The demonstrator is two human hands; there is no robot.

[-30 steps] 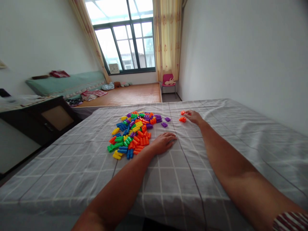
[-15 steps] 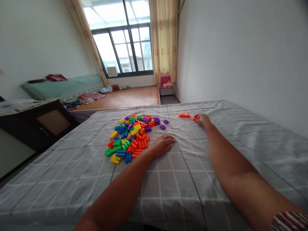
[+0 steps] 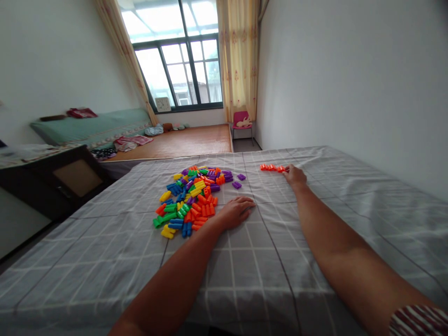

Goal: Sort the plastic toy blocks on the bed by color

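Observation:
My right hand (image 3: 296, 176) pinches an orange block (image 3: 281, 169) at the right end of a short row of orange blocks (image 3: 268, 167) on the grey checked cloth. The held block touches or nearly touches that row. My left hand (image 3: 238, 211) lies flat on the cloth with its fingers stretched out, holding nothing. Just left of it spreads a pile of coloured blocks (image 3: 196, 187) in yellow, green, blue, orange and purple. Two purple blocks (image 3: 237, 185) lie apart between the pile and the row.
The grey checked cloth (image 3: 115, 261) covers the surface before me. Behind it are a bed with a brown mat (image 3: 196, 140), a pink chair (image 3: 241, 119) and a window. A dark cabinet (image 3: 66, 179) stands at the left, a white wall at the right.
My right hand has moved slightly left with the orange block, bringing it up to the end of the orange row. My left hand has stayed where it was.

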